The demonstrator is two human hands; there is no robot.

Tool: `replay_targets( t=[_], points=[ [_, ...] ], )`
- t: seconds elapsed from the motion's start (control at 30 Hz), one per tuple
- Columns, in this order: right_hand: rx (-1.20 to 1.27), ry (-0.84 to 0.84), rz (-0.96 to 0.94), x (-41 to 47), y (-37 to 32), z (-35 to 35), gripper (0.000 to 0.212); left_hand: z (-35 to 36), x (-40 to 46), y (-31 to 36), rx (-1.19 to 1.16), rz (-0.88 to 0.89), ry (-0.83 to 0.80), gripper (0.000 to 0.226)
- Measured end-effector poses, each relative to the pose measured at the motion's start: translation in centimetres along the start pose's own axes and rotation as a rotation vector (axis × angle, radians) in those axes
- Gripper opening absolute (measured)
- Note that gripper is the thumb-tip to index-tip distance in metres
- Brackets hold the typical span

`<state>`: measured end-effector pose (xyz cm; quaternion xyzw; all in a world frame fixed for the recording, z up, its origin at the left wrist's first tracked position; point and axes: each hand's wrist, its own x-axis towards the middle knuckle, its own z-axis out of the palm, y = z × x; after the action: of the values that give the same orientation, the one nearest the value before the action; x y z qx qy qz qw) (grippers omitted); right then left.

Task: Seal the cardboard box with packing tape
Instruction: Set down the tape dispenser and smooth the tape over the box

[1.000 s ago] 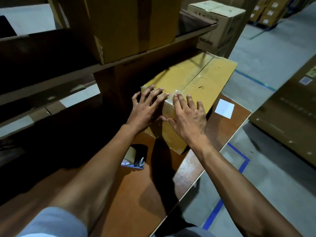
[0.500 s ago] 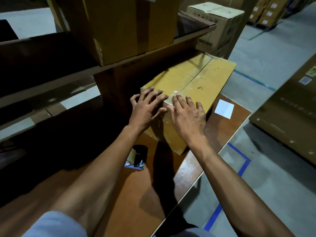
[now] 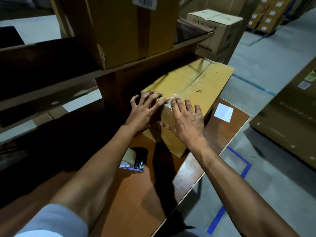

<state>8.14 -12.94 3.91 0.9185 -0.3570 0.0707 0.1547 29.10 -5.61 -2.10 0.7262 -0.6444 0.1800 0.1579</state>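
Head view: hands (image 3: 165, 115) flat on cardboard box (image 3: 201, 86).

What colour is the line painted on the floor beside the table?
Blue: the floor line shows in the head view, right of the table.

2 hands (image 3: 143, 115) (image 3: 188, 122), 3 nearby cardboard boxes (image 3: 196, 86) (image 3: 130, 28) (image 3: 217, 31), 1 tape dispenser (image 3: 135, 159), 1 white label (image 3: 223, 112)

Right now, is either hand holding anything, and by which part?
Nothing is gripped. The left hand and right hand lie flat, fingers spread, on the cardboard box at its near top edge. The tape dispenser lies untouched on the table.
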Motion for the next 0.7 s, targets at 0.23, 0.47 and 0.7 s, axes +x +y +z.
replay_targets(
  t=[0.23, 0.47, 0.7],
  points=[
    [0.166, 0.084, 0.103, 0.3, -0.8, -1.1, 0.063, -1.7, 0.6, 1.4, -0.119, -0.106, 0.046, 0.058],
    [0.122, 0.049, 0.083, 0.2, -0.6, -0.4, 0.068, -0.6, 0.1, 1.5, -0.044, -0.106, 0.017, 0.069],
    [0.068, -0.015, 0.034, 0.1, -0.3, 0.0, 0.101, -0.5, -0.4, 0.9, 0.067, -0.073, -0.037, 0.156]
  ],
)
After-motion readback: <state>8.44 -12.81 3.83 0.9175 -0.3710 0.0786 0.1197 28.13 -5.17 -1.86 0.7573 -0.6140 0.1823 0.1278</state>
